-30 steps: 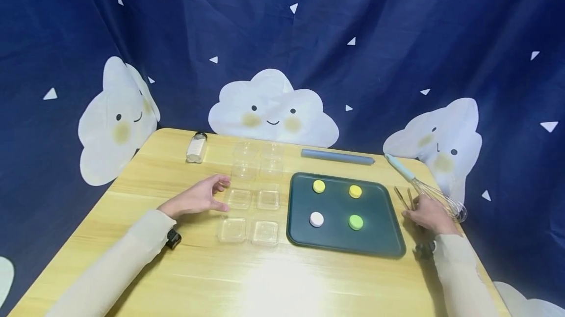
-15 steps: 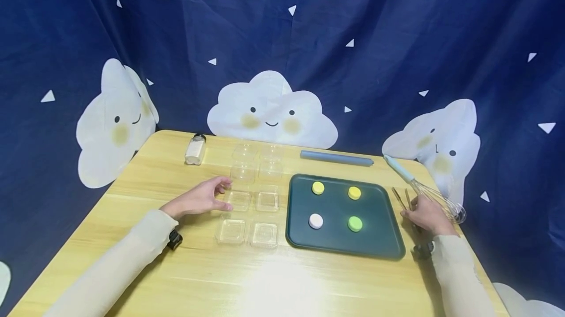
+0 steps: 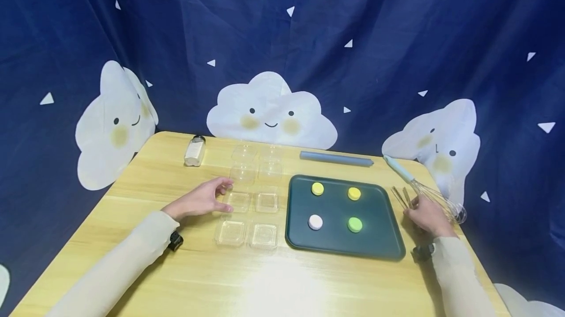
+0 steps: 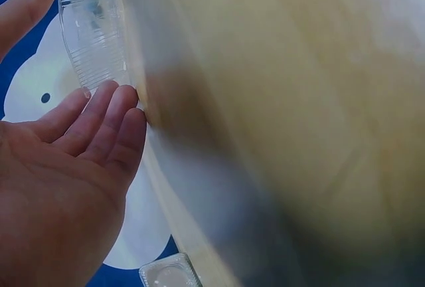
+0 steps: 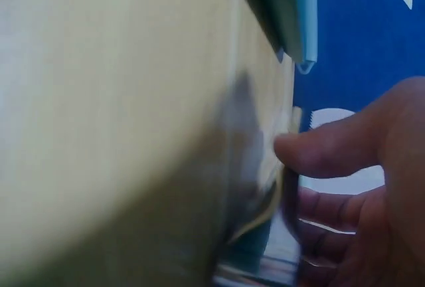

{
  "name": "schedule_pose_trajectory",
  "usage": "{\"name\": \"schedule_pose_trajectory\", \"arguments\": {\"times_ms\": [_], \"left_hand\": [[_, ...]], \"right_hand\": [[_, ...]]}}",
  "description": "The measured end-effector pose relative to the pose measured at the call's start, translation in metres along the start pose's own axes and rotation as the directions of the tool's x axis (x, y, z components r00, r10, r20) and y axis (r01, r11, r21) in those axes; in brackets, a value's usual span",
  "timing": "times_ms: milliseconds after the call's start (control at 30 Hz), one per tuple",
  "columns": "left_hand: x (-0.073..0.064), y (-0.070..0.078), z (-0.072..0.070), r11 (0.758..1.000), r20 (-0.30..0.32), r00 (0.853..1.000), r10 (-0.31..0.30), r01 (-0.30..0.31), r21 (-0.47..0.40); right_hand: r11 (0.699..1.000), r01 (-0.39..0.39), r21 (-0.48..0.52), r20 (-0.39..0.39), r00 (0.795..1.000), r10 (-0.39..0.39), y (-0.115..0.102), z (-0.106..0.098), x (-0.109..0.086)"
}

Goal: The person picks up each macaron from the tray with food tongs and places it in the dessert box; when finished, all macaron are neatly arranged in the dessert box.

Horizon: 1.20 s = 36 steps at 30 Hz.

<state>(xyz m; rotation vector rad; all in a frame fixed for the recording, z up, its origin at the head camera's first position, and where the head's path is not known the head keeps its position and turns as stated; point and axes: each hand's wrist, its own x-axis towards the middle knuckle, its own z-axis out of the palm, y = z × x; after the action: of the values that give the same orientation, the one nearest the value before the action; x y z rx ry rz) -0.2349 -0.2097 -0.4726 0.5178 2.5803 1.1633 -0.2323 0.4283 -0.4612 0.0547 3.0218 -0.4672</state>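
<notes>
My left hand (image 3: 200, 200) reaches to the left side of a clear plastic box (image 3: 239, 202), thumb at its near corner and fingertips at its far corner. In the left wrist view the ribbed wall of this box (image 4: 91, 31) stands between thumb and fingers. On the right, my right hand (image 3: 430, 216) holds metal tongs (image 3: 398, 198) whose two arms point away, a little apart, with nothing between them. The thumb presses the tongs (image 5: 289, 197) in the right wrist view. A dark green tray (image 3: 335, 241) bears yellow macarons (image 3: 317, 189), a pale one (image 3: 315, 222) and a green one (image 3: 354, 224).
More clear boxes (image 3: 264, 236) stand beside the held one, with upright transparent lids behind. A jar (image 3: 194, 151) with a black lid sits at the back left. A grey-blue rod (image 3: 336, 158) lies behind the tray, and a whisk (image 3: 403, 170) lies near the right edge.
The arms of the tongs have come slightly closer together. The left hand keeps its place at the box, and the head view has shifted a little.
</notes>
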Motion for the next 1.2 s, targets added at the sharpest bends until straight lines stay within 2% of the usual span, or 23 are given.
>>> {"name": "schedule_pose_trajectory", "arguments": {"times_ms": [133, 300, 433, 633, 800, 1000, 1200], "left_hand": [[0.0, 0.0, 0.001, 1.0, 0.002, 1.0, 0.006, -0.006, 0.004], [0.0, 0.002, 0.002, 1.0, 0.005, 1.0, 0.013, -0.013, 0.02], [0.001, 0.002, 0.002, 1.0, 0.001, 1.0, 0.011, -0.011, 0.021], [0.002, 0.002, 0.003, 0.999, -0.006, 1.0, 0.009, -0.009, 0.036], [0.003, 0.002, 0.004, 1.0, -0.004, 1.0, 0.003, -0.003, 0.028], [0.002, -0.001, 0.003, 1.0, -0.003, 1.0, -0.008, 0.008, 0.013], [0.003, -0.002, 0.001, 1.0, -0.006, 1.0, -0.002, 0.002, 0.015]], "right_hand": [[1.0, -0.02, 0.02, -0.041, 0.999, 0.021, 0.0, 0.004, -0.002], [0.999, -0.005, 0.046, -0.092, 0.996, 0.009, 0.0, 0.007, -0.001], [0.998, 0.006, 0.068, -0.184, 0.983, 0.006, -0.001, 0.006, 0.002], [0.995, 0.025, 0.097, -0.315, 0.949, 0.007, -0.005, 0.001, 0.004], [0.993, 0.038, 0.111, -0.42, 0.907, 0.012, -0.01, -0.007, 0.003], [0.992, 0.052, 0.113, -0.482, 0.876, 0.009, -0.018, -0.016, 0.005], [0.988, 0.115, 0.099, -0.534, 0.844, -0.044, -0.039, -0.024, 0.008]]}}
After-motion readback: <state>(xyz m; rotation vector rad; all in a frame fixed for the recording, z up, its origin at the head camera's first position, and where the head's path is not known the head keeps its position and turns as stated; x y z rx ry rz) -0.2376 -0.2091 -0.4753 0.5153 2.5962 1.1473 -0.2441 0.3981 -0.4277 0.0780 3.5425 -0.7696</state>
